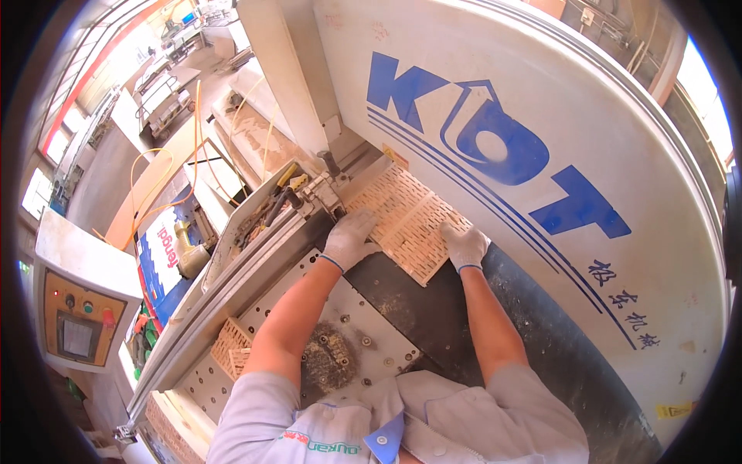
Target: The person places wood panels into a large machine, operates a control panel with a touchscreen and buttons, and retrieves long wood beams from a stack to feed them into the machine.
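Observation:
A pale wooden panel (412,224) cut with rows of short slots lies on the dark machine bed (402,305), its far end close to the white machine housing. My left hand (352,238), in a white glove with a blue cuff, grips the panel's left edge. The right hand (466,246), gloved the same way, holds the opposite edge with the thumb on top. Fingers under the panel are hidden. Just beyond my left hand sits a metal clamp assembly (325,193) on the machine's rail.
A large white housing (495,100) with blue lettering walls off the right side. More slotted wood (232,344) lies beside my left forearm, near a perforated metal plate (259,298). At far left stands a control box (77,317). Tools (286,182) rest in a tray behind the rail.

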The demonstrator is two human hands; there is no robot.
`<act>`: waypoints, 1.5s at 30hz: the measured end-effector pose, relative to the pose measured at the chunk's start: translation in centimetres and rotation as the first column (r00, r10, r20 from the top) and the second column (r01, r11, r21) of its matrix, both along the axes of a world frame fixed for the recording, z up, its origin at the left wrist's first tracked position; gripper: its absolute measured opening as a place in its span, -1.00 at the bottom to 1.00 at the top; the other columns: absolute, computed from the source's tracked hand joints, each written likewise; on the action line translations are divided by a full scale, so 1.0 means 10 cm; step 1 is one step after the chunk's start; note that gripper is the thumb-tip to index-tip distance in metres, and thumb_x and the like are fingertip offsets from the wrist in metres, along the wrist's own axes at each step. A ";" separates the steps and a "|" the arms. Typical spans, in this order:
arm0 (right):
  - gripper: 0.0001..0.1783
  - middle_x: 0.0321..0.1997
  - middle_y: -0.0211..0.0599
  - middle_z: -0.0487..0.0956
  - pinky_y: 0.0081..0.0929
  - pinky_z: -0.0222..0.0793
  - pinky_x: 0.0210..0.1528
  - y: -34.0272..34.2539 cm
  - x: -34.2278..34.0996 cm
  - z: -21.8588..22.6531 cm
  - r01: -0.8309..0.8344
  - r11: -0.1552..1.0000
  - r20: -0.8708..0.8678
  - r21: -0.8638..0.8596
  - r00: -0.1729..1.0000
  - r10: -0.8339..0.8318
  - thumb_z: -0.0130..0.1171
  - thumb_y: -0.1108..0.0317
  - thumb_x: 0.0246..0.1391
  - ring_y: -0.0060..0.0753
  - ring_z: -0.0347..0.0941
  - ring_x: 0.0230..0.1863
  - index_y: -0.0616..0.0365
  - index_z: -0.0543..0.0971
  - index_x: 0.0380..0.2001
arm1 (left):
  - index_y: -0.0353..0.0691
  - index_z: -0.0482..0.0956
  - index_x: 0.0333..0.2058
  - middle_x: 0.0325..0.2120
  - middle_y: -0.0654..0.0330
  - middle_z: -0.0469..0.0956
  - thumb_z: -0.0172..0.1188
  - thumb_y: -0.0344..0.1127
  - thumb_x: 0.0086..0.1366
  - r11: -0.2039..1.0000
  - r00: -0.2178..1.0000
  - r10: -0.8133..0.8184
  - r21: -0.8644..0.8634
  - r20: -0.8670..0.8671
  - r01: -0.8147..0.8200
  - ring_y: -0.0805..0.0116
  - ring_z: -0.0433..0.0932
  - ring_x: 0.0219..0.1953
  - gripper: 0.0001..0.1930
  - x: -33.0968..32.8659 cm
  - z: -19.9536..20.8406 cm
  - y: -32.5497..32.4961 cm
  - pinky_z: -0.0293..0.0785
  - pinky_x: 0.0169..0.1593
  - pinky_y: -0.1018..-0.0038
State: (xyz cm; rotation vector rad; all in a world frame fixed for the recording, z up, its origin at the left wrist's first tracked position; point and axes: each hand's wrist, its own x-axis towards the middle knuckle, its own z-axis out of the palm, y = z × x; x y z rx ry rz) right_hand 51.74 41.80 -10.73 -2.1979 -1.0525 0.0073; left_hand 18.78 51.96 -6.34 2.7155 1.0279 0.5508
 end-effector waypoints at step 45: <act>0.10 0.61 0.36 0.47 0.06 0.15 0.73 -1.24 -0.90 0.15 -0.281 0.956 0.068 -0.080 0.956 0.287 0.50 -0.21 0.31 0.32 0.30 0.67 0.41 0.40 0.60 | -0.41 0.57 0.35 0.49 -0.23 0.46 0.53 0.00 0.30 0.053 0.373 0.851 0.645 0.371 -0.763 -0.30 0.36 0.54 -0.21 -4.41 2.65 -2.38 0.20 0.65 -0.17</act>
